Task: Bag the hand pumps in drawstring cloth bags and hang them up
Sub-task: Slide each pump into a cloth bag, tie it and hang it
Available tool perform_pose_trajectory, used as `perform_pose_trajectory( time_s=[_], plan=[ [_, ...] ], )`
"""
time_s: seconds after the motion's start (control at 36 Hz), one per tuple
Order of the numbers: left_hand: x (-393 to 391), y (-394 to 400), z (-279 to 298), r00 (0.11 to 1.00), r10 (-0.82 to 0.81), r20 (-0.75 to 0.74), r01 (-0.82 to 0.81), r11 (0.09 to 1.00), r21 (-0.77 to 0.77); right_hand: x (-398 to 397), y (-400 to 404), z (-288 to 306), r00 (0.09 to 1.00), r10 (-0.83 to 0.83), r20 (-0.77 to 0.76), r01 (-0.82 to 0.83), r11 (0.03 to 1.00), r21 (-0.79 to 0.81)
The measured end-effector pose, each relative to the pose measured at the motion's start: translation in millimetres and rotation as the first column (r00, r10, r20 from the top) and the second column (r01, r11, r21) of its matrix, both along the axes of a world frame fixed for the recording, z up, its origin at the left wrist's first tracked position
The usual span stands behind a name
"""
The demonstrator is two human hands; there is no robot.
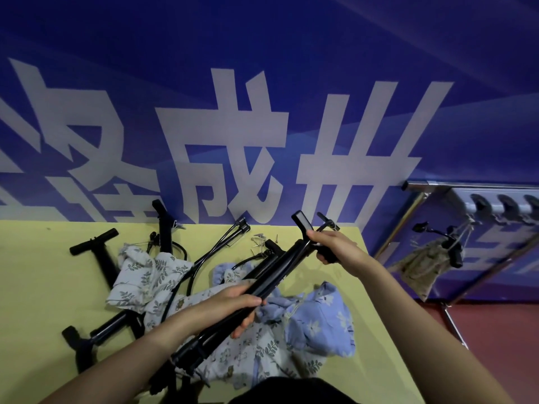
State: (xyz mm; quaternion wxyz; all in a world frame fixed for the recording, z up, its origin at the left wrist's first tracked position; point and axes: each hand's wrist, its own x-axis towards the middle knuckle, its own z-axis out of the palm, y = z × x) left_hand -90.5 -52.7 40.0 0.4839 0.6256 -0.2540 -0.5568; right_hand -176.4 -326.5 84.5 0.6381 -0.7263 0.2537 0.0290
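Left hand point(233, 304) gripping pump point(262, 275) — right hand point(332, 246) at handle

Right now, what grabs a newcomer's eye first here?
The huge white characters on the blue wall banner dominate the upper half. Below, centre frame, both hands hold one black hand pump tilted above the yellow table: the left hand grips the barrel, the right hand the handle. Floral cloth bags and more pumps lie jumbled beneath, and at far right a beige bag already hangs on the rack.

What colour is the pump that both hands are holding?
Black, barrel and handle alike. The head view shows the pump clearly, gripped by the left hand and right hand.
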Motion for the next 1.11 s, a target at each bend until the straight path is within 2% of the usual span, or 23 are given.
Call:
perform_pose_trajectory(
  time_s=[0.28,0.42,0.69,0.81,0.94,1.03,1.11],
  plan=[
    [7,14,-10,1.0,0.0,0.019,-0.001,0.997,0.074,-3,16,-16,0.999,-0.033,0.042,0.03,0.998,0.06],
    [8,21,-11,1.0,0.014,-0.023,-0.013,0.999,0.03,-3,21,-17,0.997,-0.025,0.07,0.021,0.997,0.07],
    [6,22,-13,0.999,0.024,-0.033,-0.023,0.999,0.024,-6,28,-7,0.991,-0.027,0.13,0.028,1.0,-0.004],
    [7,17,-11,1.0,0.018,-0.001,-0.018,0.998,0.054,-3,35,-16,0.987,-0.113,0.11,0.125,0.987,-0.103],
    [13,11,-9,0.997,0.05,0.067,-0.057,0.992,0.112,-4,42,-24,0.992,-0.129,0.018,0.13,0.99,-0.054],
    [15,11,-7,0.996,0.045,0.073,-0.054,0.991,0.123,-3,44,-23,0.993,-0.12,0.023,0.12,0.993,0.005],
    [12,11,-6,0.994,0.046,0.095,-0.058,0.99,0.127,-3,45,-24,0.986,-0.164,0.035,0.165,0.986,-0.022]
  ],
)
